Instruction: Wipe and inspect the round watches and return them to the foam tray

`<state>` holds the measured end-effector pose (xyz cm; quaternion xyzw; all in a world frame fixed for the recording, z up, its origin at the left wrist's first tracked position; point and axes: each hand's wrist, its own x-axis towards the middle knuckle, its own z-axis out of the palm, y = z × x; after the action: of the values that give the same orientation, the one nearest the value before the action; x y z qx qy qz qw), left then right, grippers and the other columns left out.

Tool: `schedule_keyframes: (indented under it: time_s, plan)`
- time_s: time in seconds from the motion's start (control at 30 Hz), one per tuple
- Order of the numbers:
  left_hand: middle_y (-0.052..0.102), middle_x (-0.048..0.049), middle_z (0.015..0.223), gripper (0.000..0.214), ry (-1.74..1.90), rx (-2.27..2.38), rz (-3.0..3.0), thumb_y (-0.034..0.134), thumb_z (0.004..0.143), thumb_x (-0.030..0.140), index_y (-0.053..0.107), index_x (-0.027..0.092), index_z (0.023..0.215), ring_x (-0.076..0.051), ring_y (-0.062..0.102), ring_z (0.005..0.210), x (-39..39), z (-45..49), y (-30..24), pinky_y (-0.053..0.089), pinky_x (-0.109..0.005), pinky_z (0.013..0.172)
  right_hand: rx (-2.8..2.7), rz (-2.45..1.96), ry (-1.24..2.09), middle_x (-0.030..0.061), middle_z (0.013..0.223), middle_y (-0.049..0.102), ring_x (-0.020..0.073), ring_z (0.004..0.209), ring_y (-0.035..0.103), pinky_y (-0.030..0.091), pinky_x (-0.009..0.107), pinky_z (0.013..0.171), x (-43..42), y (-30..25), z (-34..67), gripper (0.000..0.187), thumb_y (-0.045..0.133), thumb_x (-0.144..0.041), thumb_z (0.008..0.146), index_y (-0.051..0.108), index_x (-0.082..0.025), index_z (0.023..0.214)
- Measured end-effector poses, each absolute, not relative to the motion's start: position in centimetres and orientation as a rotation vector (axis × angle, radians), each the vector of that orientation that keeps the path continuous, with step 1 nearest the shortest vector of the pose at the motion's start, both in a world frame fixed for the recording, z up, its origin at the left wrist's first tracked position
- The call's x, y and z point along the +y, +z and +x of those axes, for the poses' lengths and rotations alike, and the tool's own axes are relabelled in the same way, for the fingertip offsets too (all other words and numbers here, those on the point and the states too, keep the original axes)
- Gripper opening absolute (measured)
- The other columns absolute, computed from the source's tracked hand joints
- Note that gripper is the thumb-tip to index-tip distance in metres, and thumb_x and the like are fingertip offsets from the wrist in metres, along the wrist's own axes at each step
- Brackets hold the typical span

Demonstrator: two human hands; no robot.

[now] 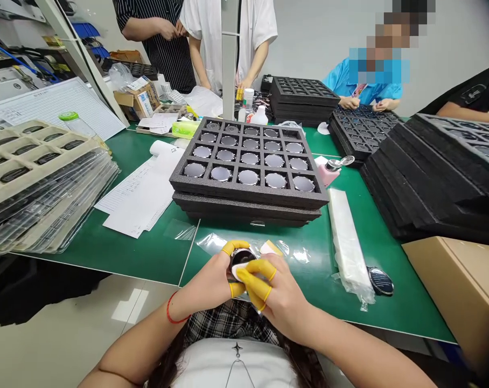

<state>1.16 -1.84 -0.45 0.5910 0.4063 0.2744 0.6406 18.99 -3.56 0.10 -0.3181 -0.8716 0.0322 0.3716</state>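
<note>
Round, glossy dark disc (241, 257), tilted on edge, partly covered by a white wipe (238, 272)

You face a pale grey wall (321, 32) at twelve o'clock, with a rack (24, 70) and blue bins (85, 29) at ten. A green-topped table (143, 253) runs ahead, and sunlight patches the pale tiled floor (67, 345) at seven.

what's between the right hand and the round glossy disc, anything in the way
Yes: a white wipe lies between the right hand and the round glossy disc, covering part of the disc's face.
</note>
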Motion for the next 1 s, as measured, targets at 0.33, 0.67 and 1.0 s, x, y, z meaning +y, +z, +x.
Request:
schedule_keyframes:
  time_s: [0.33, 0.67, 1.0]
  plan:
    - [0.061, -0.0037, 0.108, 0.048, 0.651, 0.814, 1.323, 0.071, 0.08, 0.023, 0.045, 0.022, 0.121, -0.017, 0.062, 0.092, -1.8, 1.7, 0.5, 0.052, -0.03, 0.079, -2.218, -0.997, -0.056, 0.0013, 0.092, 0.067, 0.0212, 0.088, 0.052, 0.029, 0.048, 0.1, -2.2, 0.5, 19.7, 0.045, 0.05, -0.007, 0.087, 0.057, -0.034, 0.123]
    - [0.059, -0.0022, 0.102, 0.051, 0.601, 0.838, 1.427, 0.069, 0.078, 0.018, 0.044, 0.022, 0.122, -0.016, 0.058, 0.087, -1.3, 1.4, 0.3, 0.047, -0.028, 0.073, -2.398, -0.668, 0.161, -0.0026, 0.088, 0.068, 0.0173, 0.09, 0.054, 0.022, 0.044, 0.107, -1.6, 0.9, 21.1, 0.032, 0.057, -0.009, 0.084, 0.062, -0.029, 0.108]
    - [0.058, 0.0003, 0.1, 0.054, 0.59, 0.856, 1.279, 0.072, 0.075, 0.015, 0.044, 0.025, 0.119, -0.013, 0.058, 0.084, -1.2, 1.5, 0.6, 0.051, -0.028, 0.076, -2.464, -0.671, 0.099, -0.0028, 0.088, 0.068, 0.0166, 0.086, 0.055, 0.025, 0.046, 0.105, -0.6, 1.1, 24.2, 0.035, 0.056, -0.008, 0.084, 0.063, -0.032, 0.108]
